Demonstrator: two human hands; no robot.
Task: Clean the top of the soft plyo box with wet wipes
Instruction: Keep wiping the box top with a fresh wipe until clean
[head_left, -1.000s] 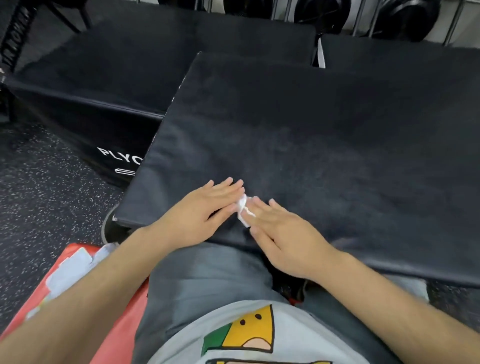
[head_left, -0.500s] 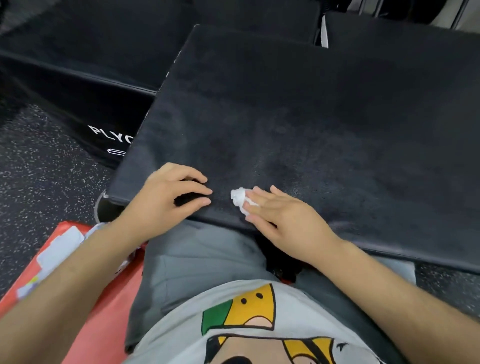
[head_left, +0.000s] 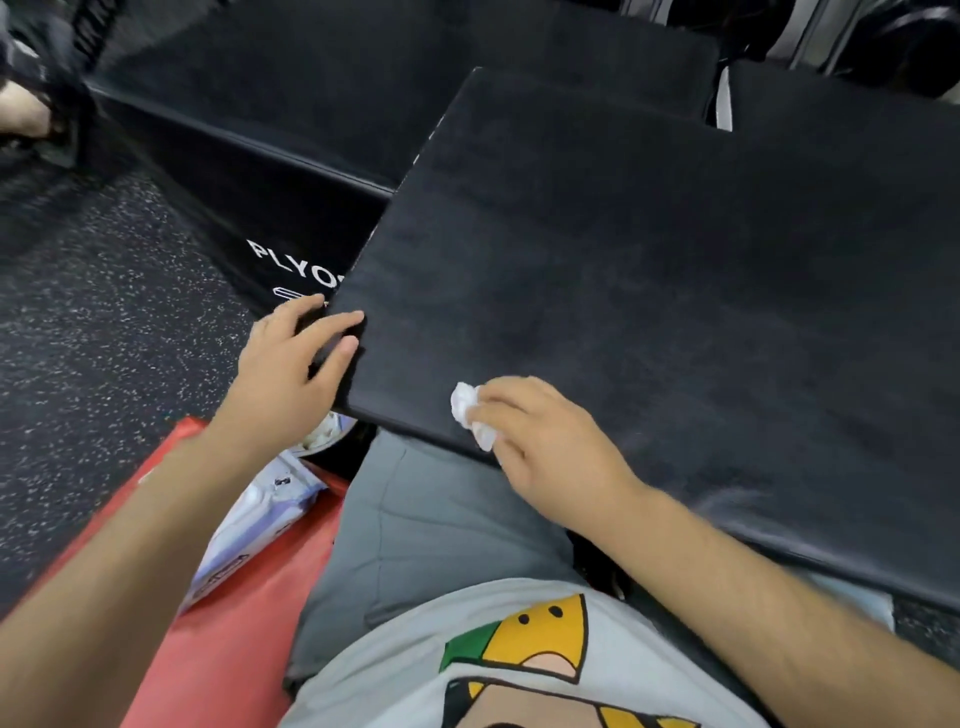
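The soft black plyo box (head_left: 649, 270) fills the middle and right of the view, its top facing me. My right hand (head_left: 545, 447) holds a crumpled white wet wipe (head_left: 467, 413) and presses it on the box top close to the near edge. My left hand (head_left: 291, 364) grips the box's near left corner, fingers on top and thumb on the left side.
A pack of wet wipes (head_left: 254, 525) lies on a red mat (head_left: 223, 654) by my left leg. A second black box lettered PLYO (head_left: 291, 260) stands at the left, touching the first. Speckled rubber floor (head_left: 88, 322) lies to the left. Dark gym gear stands behind.
My left hand has left the wipe and slid left to the box's near left corner. My right hand keeps the wipe on the top near the front edge. The camera has shifted left.
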